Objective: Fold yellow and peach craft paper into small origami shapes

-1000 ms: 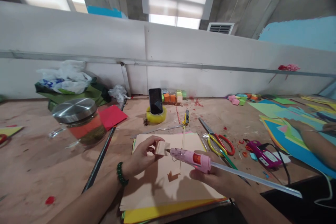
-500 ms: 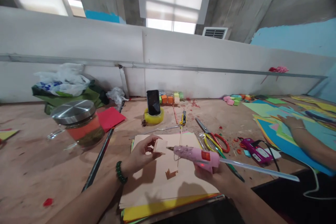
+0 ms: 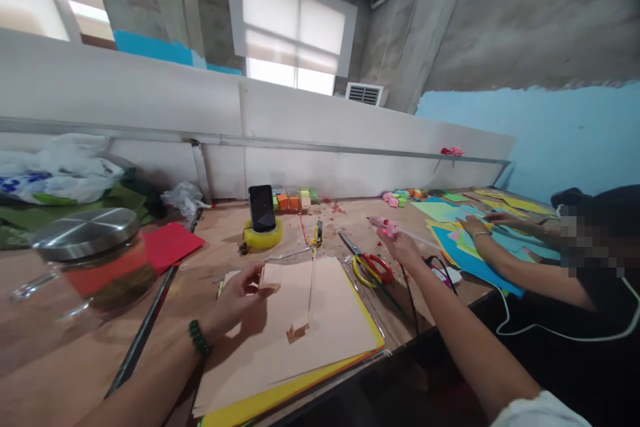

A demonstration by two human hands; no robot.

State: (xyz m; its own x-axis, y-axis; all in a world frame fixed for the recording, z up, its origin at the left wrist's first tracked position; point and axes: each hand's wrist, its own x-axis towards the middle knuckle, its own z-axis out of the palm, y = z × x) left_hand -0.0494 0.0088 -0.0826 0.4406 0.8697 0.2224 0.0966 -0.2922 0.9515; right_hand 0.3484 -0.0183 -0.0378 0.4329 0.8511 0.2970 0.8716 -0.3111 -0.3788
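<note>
My left hand (image 3: pixel 246 291) pinches a small folded piece of peach paper (image 3: pixel 271 275) above the left part of a stack of peach sheets (image 3: pixel 330 307). Off to the right, past the scissors (image 3: pixel 367 261), my right hand (image 3: pixel 404 248) is wrapped round a pink glue gun (image 3: pixel 386 225), its nozzle pointing left. A small folded peach scrap (image 3: pixel 298 331) lies on the stack, with a thin strip (image 3: pixel 312 287) reaching up from it. Yellow sheets show under the stack's front edge.
A lidded glass jar (image 3: pixel 95 260) and red paper (image 3: pixel 173 245) are at left. A phone (image 3: pixel 263 207) leans on a yellow tape roll (image 3: pixel 263 235). Beyond lie a cutter (image 3: pixel 319 232) and paper cubes (image 3: pixel 289 202). At right, another person's arms rest over coloured sheets (image 3: pixel 450 250).
My right hand has carried the glue gun away from the peach piece, right and forward beyond the scissors. The view has turned right, bringing the other person into sight.
</note>
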